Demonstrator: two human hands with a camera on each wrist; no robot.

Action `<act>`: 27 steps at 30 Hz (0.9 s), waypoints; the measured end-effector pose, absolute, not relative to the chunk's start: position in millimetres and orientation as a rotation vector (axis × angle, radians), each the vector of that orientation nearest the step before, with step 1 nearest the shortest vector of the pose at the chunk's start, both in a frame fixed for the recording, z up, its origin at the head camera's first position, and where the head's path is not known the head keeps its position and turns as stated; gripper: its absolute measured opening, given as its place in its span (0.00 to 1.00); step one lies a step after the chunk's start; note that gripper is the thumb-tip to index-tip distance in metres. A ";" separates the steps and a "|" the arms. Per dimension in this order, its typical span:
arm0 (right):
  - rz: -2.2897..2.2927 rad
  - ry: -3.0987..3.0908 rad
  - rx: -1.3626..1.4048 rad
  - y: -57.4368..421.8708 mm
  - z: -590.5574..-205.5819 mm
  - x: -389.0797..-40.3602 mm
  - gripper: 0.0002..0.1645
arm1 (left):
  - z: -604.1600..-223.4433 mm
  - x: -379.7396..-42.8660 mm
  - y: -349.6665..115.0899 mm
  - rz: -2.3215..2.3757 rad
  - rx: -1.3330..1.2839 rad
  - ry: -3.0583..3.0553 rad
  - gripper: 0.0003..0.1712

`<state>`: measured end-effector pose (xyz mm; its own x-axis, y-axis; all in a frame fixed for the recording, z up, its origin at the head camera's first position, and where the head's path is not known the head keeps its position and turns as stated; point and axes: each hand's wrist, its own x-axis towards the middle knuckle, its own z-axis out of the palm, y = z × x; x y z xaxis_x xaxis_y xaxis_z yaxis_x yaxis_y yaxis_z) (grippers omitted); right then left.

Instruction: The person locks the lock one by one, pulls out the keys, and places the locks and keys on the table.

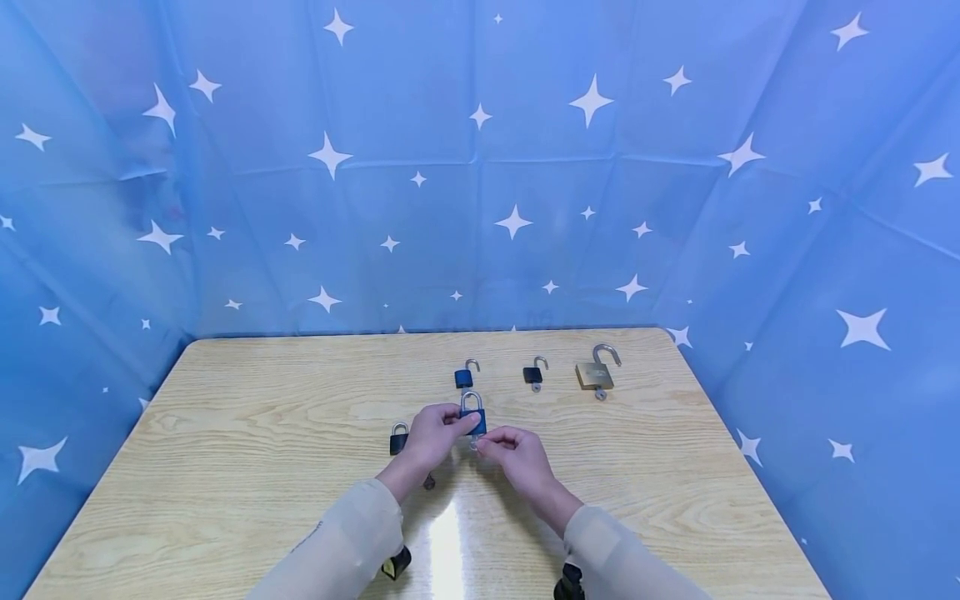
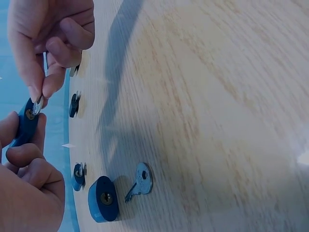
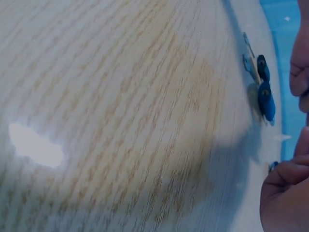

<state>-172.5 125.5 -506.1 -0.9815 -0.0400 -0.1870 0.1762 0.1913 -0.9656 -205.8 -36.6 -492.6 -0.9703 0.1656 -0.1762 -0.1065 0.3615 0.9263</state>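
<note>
In the head view my left hand [image 1: 429, 440] grips a blue padlock [image 1: 475, 423] by its body, with the shackle pointing away from me and closed. My right hand [image 1: 522, 468] pinches a small silver key [image 1: 474, 444] at the padlock's near end. Seen from the left wrist, the key [image 2: 37, 105] is at the keyhole of the held padlock [image 2: 27, 126], between thumb and finger. Beside my left hand lies a dark padlock [image 1: 399, 439] with its shackle closed, and a loose key [image 2: 142, 180] lies next to it.
Along the back of the wooden table [image 1: 262, 400] lie a small blue padlock [image 1: 464, 378], a small black padlock [image 1: 532, 375] and a larger brass padlock [image 1: 594, 375], all with raised shackles and keys at their bases. A blue star-patterned curtain [image 1: 405, 208] surrounds the table.
</note>
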 end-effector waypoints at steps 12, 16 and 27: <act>-1.864 2.330 0.157 125.5 -509.5 -172.8 0.10 | -495.0 -205.7 -35.6 1.631 0.047 2.410 0.18; -1.852 2.315 0.157 126.0 -509.7 -173.6 0.10 | -496.3 -205.9 -35.8 1.631 0.054 2.410 0.18; -1.869 2.260 0.149 126.6 -507.4 -173.2 0.11 | -496.2 -205.5 -35.5 1.631 0.056 2.414 0.18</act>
